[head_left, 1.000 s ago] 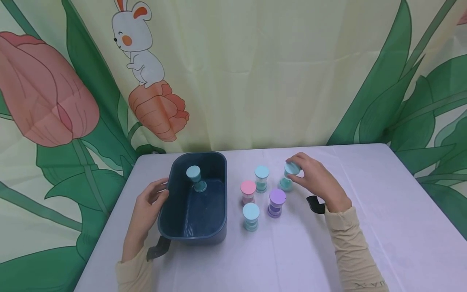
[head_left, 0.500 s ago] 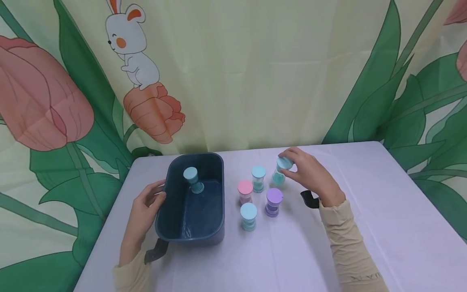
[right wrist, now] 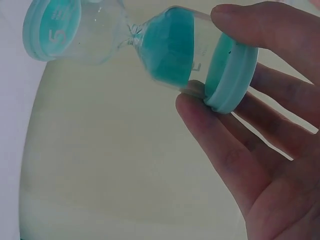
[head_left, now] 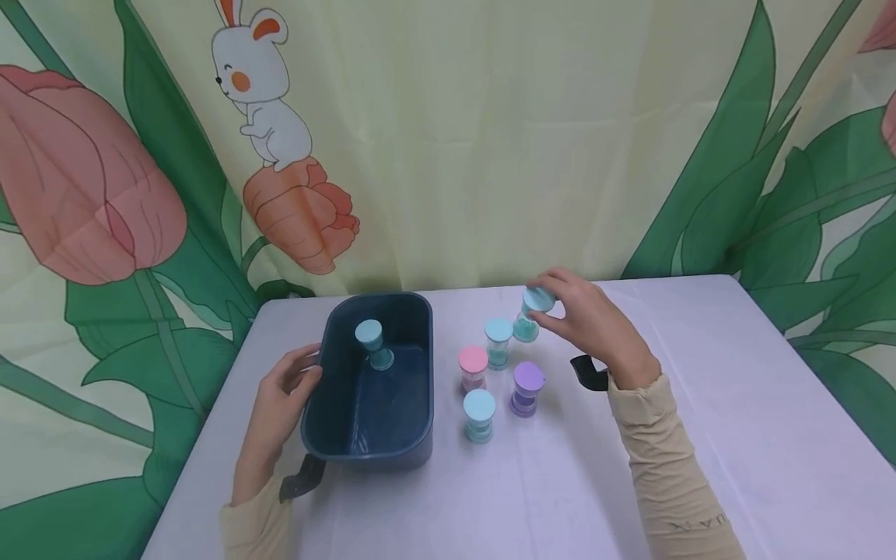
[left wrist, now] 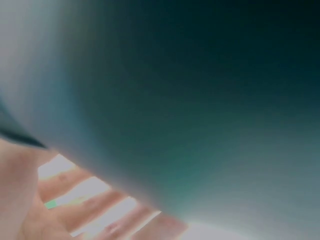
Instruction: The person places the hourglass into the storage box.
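In the head view my right hand [head_left: 588,323] pinches a teal sand timer [head_left: 526,327] by its top cap, near the table's back edge. The right wrist view shows that sand timer [right wrist: 167,47] with teal sand in the bulb nearer the hand; thumb and fingertips lie around the cap, and the far cap bears a "5". My left hand [head_left: 280,408] rests along the left side of a dark blue bin [head_left: 421,435]. Up close in the left wrist view, the fingers [left wrist: 90,205] are extended beside the bin's blurred wall [left wrist: 175,125]. A teal sand timer [head_left: 371,336] stands inside the bin.
Right of the bin stand another teal sand timer [head_left: 498,342], a pink one [head_left: 473,369], a light blue one [head_left: 479,416] and a purple one [head_left: 527,389]. A white cloth covers the table [head_left: 560,498]. Behind it hangs a printed curtain [head_left: 476,155].
My right hand has moved left and toward the back with the teal sand timer, closer to the other teal one. The left hand stays at the bin.
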`<state>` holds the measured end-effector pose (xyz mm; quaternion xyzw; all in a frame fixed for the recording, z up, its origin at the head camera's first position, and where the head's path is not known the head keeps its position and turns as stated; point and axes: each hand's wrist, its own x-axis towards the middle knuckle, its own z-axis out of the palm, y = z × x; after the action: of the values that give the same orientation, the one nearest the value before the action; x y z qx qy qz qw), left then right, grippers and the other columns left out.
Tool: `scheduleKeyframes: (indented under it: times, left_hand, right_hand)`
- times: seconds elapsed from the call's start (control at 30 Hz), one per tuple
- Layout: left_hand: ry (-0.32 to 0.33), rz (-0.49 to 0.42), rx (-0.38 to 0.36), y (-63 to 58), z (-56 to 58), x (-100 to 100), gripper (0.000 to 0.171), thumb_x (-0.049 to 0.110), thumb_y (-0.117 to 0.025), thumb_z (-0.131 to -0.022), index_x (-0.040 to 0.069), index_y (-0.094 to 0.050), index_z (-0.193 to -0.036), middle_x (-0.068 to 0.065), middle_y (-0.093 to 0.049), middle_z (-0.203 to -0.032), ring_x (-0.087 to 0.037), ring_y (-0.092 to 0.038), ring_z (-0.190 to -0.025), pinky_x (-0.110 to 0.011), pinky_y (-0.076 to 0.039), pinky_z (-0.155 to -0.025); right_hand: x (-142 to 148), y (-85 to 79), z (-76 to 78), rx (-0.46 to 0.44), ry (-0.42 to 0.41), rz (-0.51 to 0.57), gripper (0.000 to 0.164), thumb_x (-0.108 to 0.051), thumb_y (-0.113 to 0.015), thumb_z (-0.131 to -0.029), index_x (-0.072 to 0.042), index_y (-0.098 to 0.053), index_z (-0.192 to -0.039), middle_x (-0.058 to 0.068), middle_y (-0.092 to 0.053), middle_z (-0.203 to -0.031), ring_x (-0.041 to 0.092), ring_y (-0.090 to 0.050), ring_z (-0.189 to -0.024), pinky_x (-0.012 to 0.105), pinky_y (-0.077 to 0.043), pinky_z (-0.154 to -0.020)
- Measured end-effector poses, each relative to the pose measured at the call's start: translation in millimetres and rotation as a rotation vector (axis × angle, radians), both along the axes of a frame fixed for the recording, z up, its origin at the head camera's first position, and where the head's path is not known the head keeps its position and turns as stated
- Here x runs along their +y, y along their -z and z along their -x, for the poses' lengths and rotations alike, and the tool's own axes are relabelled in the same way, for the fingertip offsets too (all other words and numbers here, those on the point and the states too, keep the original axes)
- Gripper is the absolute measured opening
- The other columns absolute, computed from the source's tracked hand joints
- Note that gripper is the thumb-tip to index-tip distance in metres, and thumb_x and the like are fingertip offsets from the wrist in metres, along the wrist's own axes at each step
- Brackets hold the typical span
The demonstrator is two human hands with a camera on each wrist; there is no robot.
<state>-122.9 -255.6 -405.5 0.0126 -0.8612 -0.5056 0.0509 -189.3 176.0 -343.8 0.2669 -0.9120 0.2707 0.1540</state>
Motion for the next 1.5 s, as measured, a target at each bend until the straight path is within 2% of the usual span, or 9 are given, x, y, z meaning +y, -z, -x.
scheduleKeyframes:
  times: [0.47, 0.83, 0.9, 1.07, 1.17, 1.4, 1.5]
  left_hand:
    - [0.006, 0.012, 0.022, -5.5, 4.5, 1, 0.048, 0.036, -0.055, -0.102, 0.013, -0.049, -0.144, -0.013, -0.056, -0.139, -0.031, -0.055, -0.126, -0.054, -0.043, -0.107]
    - [-0.004, 0.011, 0.018, -2.0, 4.2, 0, 0.049, 0.038, -0.055, -0.101, 0.013, -0.050, -0.143, -0.012, -0.057, -0.138, -0.026, -0.056, -0.125, -0.052, -0.044, -0.107]
    - [-0.008, 0.024, 0.018, -1.5, 4.0, 0, 0.049, 0.037, -0.055, -0.101, 0.013, -0.050, -0.143, -0.011, -0.058, -0.138, -0.024, -0.056, -0.124, -0.047, -0.045, -0.106]
    - [0.000, 0.039, 0.010, -0.3, 2.9, -1, 0.048, 0.037, -0.056, -0.101, 0.014, -0.050, -0.143, -0.010, -0.058, -0.138, -0.023, -0.056, -0.124, -0.017, -0.045, -0.097]
    - [0.001, 0.040, 0.012, -0.2, 2.5, -1, 0.049, 0.038, -0.056, -0.101, 0.014, -0.050, -0.143, -0.011, -0.058, -0.138, -0.024, -0.056, -0.123, -0.009, -0.041, -0.092]
    - [-0.010, 0.049, 0.010, 0.9, 2.3, -2, 0.048, 0.037, -0.056, -0.101, 0.014, -0.051, -0.143, -0.010, -0.058, -0.137, -0.022, -0.056, -0.122, -0.012, -0.042, -0.093]
    - [-0.011, 0.041, 0.008, 2.1, 3.3, -1, 0.048, 0.037, -0.056, -0.101, 0.014, -0.051, -0.143, -0.009, -0.059, -0.137, -0.021, -0.056, -0.122, -0.023, -0.045, -0.099]
  right_hand:
    - [-6, -19.3, 2.1, 0.049, -0.025, -0.007, 0.034, -0.002, -0.082, -0.078, -0.001, -0.068, -0.109, 0.010, -0.063, -0.105, 0.024, -0.062, -0.091, 0.040, -0.055, -0.081]
    - [-16, -30.2, 0.0, 0.068, -0.042, 0.010, 0.033, -0.005, -0.082, -0.079, -0.003, -0.068, -0.110, 0.005, -0.063, -0.106, 0.020, -0.061, -0.092, 0.037, -0.055, -0.080]
    - [-18, -31.3, 0.1, 0.061, -0.052, 0.020, 0.033, -0.005, -0.081, -0.080, -0.003, -0.068, -0.110, 0.005, -0.063, -0.106, 0.019, -0.061, -0.093, 0.036, -0.054, -0.081]
    - [-25, -34.3, 0.6, 0.063, -0.069, 0.030, 0.034, -0.007, -0.082, -0.081, -0.002, -0.068, -0.111, 0.005, -0.063, -0.108, 0.020, -0.062, -0.094, 0.037, -0.054, -0.083]
    - [-31, -36.6, 2.7, 0.080, -0.089, 0.027, 0.035, -0.009, -0.082, -0.081, -0.003, -0.068, -0.112, 0.005, -0.063, -0.109, 0.020, -0.062, -0.094, 0.037, -0.054, -0.084]
    - [-43, -40.0, 7.2, 0.085, -0.127, 0.018, 0.034, -0.011, -0.081, -0.083, -0.003, -0.068, -0.113, 0.005, -0.063, -0.108, 0.019, -0.062, -0.095, 0.035, -0.055, -0.085]
    - [-46, -40.3, 7.8, 0.078, -0.129, 0.015, 0.034, -0.011, -0.081, -0.083, -0.004, -0.068, -0.113, 0.005, -0.063, -0.108, 0.019, -0.062, -0.095, 0.036, -0.055, -0.085]
